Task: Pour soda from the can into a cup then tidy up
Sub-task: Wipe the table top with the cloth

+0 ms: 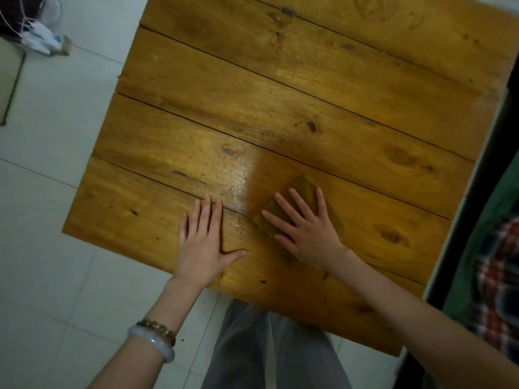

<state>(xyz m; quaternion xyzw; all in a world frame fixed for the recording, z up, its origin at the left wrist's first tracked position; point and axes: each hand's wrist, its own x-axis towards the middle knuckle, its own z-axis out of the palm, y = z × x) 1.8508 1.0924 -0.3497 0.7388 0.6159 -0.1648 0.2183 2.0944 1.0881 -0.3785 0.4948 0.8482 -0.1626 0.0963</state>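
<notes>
A plank table [280, 108] stood on pale floor tiles. My right hand [306, 234] lay flat, fingers spread, pressing a yellow-brown cloth [304, 185] near the front edge; my left hand [203, 248] rested open on bare wood, holding nothing. I saw no can or cup. The cloth looked soft and light, best dragged under the palm or pinched at a corner.

Surface [280, 108]: yellow-brown wooden planks, knotted, dark seams running between boards, glossy patch near the front. Lying on it: brownish-yellow cloth [304, 186], near the front edge, pressed flat under right hand [307, 237]; left hand [202, 248] flat on bare wood just beside the cloth, apart from it.
</notes>
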